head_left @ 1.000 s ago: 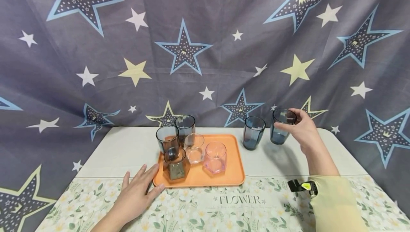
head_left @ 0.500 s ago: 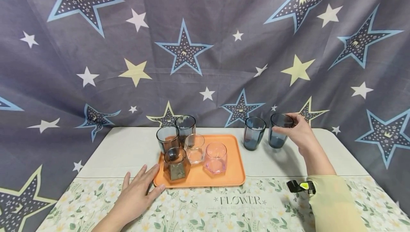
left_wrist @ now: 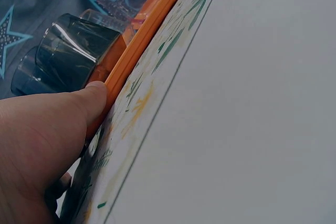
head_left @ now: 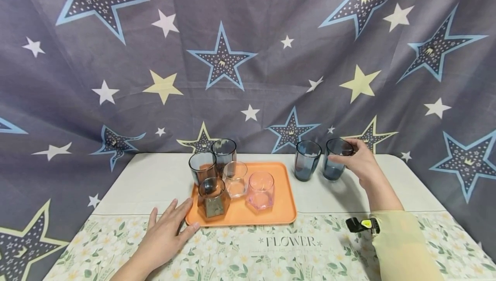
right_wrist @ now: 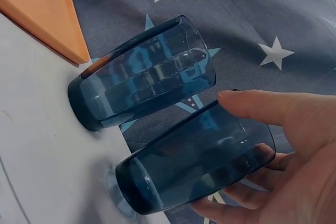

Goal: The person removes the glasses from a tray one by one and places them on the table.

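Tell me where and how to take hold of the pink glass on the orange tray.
I'd grip the pink glass by its round upper wall, coming from the right: it stands upright, its faceted base flares wider, and the clear glass stands close on its left.

The held tumbler (head_left: 333,170) and the neighbouring tumbler (head_left: 307,164) share one translucent slate blue. The tray (head_left: 277,218) is plain orange. On it, the hexagonal-based glass (head_left: 260,195) is pale pink, the clear glass (head_left: 235,182) colourless, the smoky glass (head_left: 213,200) grey-brown. The rear tumbler (head_left: 224,154) looks grey-blue, though overlapping glass leaves its tint uncertain. The tablecloth (head_left: 302,268) is off-white, with green leaves and yellow-and-white flowers in front; the backdrop (head_left: 271,82) is purplish grey with white, yellow and blue-edged stars.
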Demonstrator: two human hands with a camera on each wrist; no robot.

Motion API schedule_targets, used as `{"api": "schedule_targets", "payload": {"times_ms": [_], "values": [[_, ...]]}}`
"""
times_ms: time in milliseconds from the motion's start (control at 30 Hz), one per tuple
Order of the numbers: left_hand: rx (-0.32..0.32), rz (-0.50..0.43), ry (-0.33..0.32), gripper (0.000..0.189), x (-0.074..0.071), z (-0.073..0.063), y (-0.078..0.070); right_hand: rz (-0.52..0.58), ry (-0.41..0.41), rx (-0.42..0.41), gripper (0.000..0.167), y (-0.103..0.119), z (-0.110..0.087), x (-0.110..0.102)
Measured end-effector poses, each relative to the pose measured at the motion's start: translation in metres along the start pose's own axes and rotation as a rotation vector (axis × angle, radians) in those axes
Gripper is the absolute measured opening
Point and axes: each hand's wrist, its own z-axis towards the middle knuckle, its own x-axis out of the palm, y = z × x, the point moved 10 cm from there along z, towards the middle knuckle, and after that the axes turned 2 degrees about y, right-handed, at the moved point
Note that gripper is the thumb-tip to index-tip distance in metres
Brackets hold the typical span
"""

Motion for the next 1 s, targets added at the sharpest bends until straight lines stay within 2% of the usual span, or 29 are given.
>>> {"api": "schedule_targets", "payload": {"times_ms": [333,633,1000], "values": [[0.004,0.005,-0.006,0.085,-0.0001,0.0008,-0.0003,0.007,0.024,0.002,0.1,-0.0019,0.0004,0.002],[0.002,-0.002,0.0,0.086,0.0,0.0021,-0.0009,0.011,0.01,0.013,0.1,-0.0064,0.0033,0.0023],[0.001,-0.023,0.018,0.087,0.0013,0.0024,0.0012,0.028,0.036,0.018,0.099,-0.0075,0.0031,0.0085]]}}
